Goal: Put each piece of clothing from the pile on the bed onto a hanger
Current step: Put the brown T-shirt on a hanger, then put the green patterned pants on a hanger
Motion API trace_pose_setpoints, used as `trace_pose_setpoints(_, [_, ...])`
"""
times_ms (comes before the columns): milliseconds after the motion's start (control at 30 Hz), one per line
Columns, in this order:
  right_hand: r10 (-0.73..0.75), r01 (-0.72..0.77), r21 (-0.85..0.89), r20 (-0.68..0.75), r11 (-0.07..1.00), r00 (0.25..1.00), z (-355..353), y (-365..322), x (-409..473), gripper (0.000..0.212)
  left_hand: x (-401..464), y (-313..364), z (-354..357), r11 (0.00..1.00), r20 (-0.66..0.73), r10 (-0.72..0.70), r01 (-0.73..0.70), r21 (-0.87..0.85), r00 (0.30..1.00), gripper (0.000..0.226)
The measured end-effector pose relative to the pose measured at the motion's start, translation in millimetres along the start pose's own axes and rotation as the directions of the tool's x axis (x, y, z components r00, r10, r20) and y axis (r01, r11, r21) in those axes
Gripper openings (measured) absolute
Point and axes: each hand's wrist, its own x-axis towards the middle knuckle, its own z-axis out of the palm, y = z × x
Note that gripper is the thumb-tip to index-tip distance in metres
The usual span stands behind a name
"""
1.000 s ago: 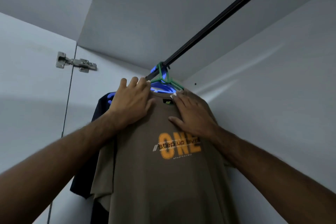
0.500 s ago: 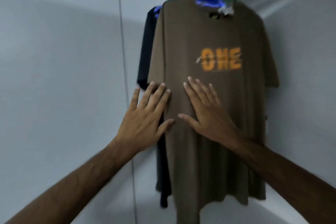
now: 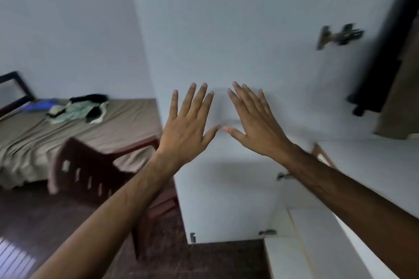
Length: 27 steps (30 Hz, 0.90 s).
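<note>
Pile of clothes (image 3: 78,108) lying on the bed (image 3: 127,124) at middle left of the frame: pale green and white pieces mixed with black ones, something bright blue (image 3: 42,105) just beside it toward the left edge. Bed covered in a wrinkled tan sheet, dark wooden frame (image 3: 13,88) showing at the far left. Dark reddish-brown chair (image 3: 90,170) standing in front of the bed, lower left of centre, blurred by motion.

Left hand (image 3: 188,133) raised at centre frame, back toward the camera, fingers straight and spread, holding nothing. Right hand (image 3: 256,124) just beside it, likewise spread and empty, thumb tips nearly meeting; whether they touch, hard to tell. Both held up in front of a white wardrobe door (image 3: 226,29), well apart from the pile; contact with the door not clear.

Metal hinge (image 3: 340,35) at upper right, blurred. Dark garment (image 3: 376,70) and brown shirt (image 3: 401,97) hanging at the right edge, only partly in view. White shelves (image 3: 306,244) at lower right. Dark floor (image 3: 45,222) along the bottom left.
</note>
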Motion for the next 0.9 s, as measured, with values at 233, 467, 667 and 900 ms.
trace_pose_setpoints(233, [-0.179, 0.164, 0.175, 0.071, 0.971, 0.981, 89, -162, 47, 0.088, -141, -126, 9, 0.972, 0.14, -0.22, 0.204, 0.118, 0.965, 0.078])
trace_pose_setpoints(467, [-0.265, 0.229, 0.28, 0.098, 0.932, 0.959, 177, -277, 125, 0.091, -207, -253, 33, 0.94, 0.172, -0.299, 0.259, 0.224, 0.938, 0.077])
trace_pose_setpoints(667, [-0.251, 0.195, 0.345, 0.127, 0.918, 0.96, 250, -344, 222, 0.09, -219, -372, 71, 0.916, 0.246, -0.353, 0.28, 0.286, 0.903, 0.079])
trace_pose_setpoints(900, [-0.299, 0.212, 0.379, 0.188, 0.901, 0.936, 328, -418, 323, 0.089, -238, -507, 116, 0.893, 0.243, -0.414, 0.339, 0.297, 0.877, 0.077])
